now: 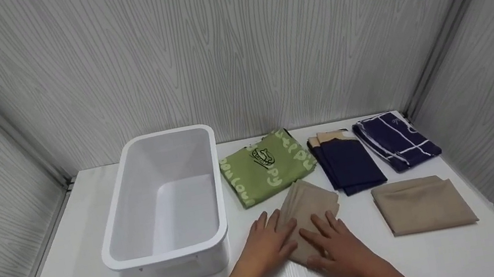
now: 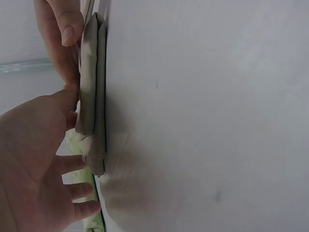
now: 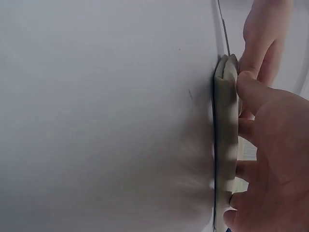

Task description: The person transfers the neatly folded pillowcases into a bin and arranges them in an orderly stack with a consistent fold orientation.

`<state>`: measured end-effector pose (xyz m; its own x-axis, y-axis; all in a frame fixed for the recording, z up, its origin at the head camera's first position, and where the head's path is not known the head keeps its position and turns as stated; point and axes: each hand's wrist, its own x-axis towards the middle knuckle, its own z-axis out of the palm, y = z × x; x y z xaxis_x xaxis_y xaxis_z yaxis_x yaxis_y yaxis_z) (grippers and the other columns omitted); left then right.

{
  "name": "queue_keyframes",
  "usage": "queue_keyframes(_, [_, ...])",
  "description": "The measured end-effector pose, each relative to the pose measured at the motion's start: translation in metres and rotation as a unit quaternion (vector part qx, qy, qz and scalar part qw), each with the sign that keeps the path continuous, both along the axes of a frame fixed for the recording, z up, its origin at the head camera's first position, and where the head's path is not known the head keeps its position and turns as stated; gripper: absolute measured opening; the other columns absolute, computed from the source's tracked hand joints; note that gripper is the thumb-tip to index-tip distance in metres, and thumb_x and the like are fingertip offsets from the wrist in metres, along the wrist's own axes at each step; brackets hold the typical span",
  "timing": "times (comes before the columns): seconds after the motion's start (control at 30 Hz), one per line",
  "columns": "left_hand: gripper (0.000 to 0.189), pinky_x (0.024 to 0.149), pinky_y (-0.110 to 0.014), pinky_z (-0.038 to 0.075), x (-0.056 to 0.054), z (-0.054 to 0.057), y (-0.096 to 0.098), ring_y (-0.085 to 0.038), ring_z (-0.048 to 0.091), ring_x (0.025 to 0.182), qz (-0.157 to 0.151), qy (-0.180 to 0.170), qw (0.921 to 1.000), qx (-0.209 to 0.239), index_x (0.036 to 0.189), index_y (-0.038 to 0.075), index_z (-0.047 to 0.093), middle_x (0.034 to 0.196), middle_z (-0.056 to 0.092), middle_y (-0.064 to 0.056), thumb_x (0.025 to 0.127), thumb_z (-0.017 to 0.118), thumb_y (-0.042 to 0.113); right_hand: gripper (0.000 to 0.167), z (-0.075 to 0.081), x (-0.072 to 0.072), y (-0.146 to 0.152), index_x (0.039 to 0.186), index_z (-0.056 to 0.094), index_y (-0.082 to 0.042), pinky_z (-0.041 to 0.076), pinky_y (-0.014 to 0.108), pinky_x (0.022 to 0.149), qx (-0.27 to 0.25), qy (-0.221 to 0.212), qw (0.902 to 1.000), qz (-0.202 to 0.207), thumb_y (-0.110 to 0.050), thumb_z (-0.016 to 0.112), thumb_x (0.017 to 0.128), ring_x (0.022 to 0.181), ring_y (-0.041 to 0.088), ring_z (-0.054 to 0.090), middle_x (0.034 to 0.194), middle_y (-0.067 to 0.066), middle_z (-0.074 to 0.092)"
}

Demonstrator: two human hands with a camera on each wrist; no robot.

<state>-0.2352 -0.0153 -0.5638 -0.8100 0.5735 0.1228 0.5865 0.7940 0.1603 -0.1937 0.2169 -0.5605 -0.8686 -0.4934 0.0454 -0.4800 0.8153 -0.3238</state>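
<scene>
A folded beige cloth point(image 1: 310, 200) lies at an angle on the white table, near the middle. My left hand point(image 1: 267, 245) rests on its left side with fingers spread. On its right side, my right hand point(image 1: 338, 248) touches the top with spread fingertips. In the left wrist view the beige cloth point(image 2: 89, 82) shows as a thick stack of layers, with the left hand point(image 2: 36, 164) beside it. From the right wrist, the fingertips of the right hand point(image 3: 280, 145) press along the upper face of the cloth point(image 3: 225, 130).
A white plastic bin point(image 1: 169, 258) stands at the left. Behind the hands lies a folded green cloth point(image 1: 253, 177) with lettering. To the right are a navy-and-tan folded cloth point(image 1: 351, 163), a navy cloth with white lines point(image 1: 395, 139) and another beige folded cloth point(image 1: 424, 206). Grey panels enclose the table.
</scene>
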Motion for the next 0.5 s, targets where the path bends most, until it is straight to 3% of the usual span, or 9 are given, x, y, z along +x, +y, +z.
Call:
queue_keyframes(0.17, [0.052, 0.109, -0.056, 0.039, 0.004, -0.003, -0.001, -0.046, 0.042, 0.136, -0.005, -0.002, 0.9997, 0.023, 0.149, 0.023, 0.049, 0.15, 0.045, -0.021, 0.101, 0.051, 0.043, 0.067, -0.002, -0.002, 0.005, 0.149, 0.048, -0.02, 0.024, 0.076, 0.106, -0.003, 0.008, 0.9999, 0.007, -0.059, 0.054, 0.095, 0.142, 0.06, 0.018, 0.158, 0.024, 0.032])
queue_keyframes(0.5, [0.05, 0.112, -0.052, 0.036, 0.017, -0.003, 0.004, -0.044, 0.044, 0.134, -0.016, 0.007, 0.9988, 0.046, 0.145, 0.018, 0.054, 0.145, 0.049, -0.024, 0.099, 0.054, 0.039, 0.061, 0.003, -0.004, 0.019, 0.149, 0.049, -0.024, 0.02, 0.079, 0.105, -0.019, -0.024, 0.9994, 0.013, -0.054, 0.056, 0.096, 0.143, 0.06, 0.013, 0.159, 0.022, 0.03])
